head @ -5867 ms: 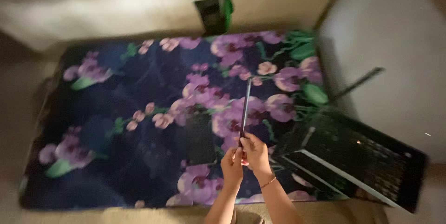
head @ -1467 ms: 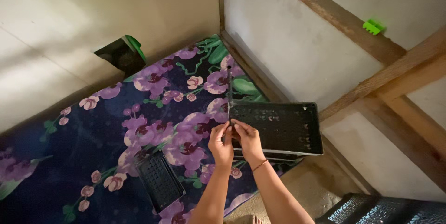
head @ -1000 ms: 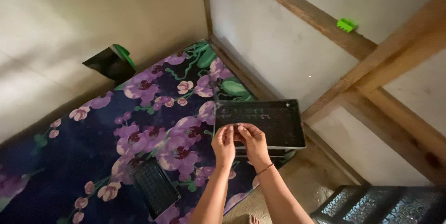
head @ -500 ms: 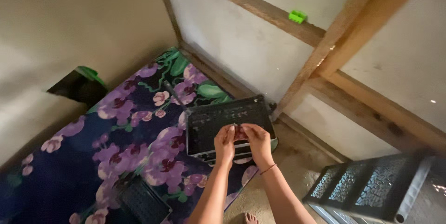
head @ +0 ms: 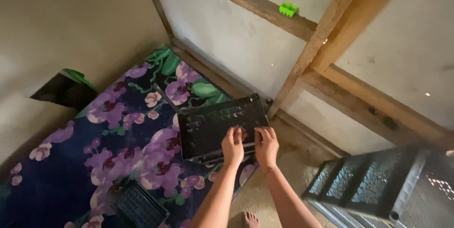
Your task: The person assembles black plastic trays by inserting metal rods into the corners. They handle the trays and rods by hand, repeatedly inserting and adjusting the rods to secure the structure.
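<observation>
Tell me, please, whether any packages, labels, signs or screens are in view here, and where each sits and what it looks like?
No packages, labels, signs or screens show here.
Nearest things instead: a black perforated plastic panel, flat and rectangular, under both hands at the mat's edge.
A small bright green block on the wooden wall beam, top centre.
A dark crate-like frame, lower right on the floor.

My left hand (head: pixel 232 145) and right hand (head: pixel 266 145) grip a matt black perforated plastic panel (head: pixel 220 125) above soft floral cloth (head: pixel 118 147); rough wooden beams (head: pixel 326 34) cross the plaster wall.
</observation>
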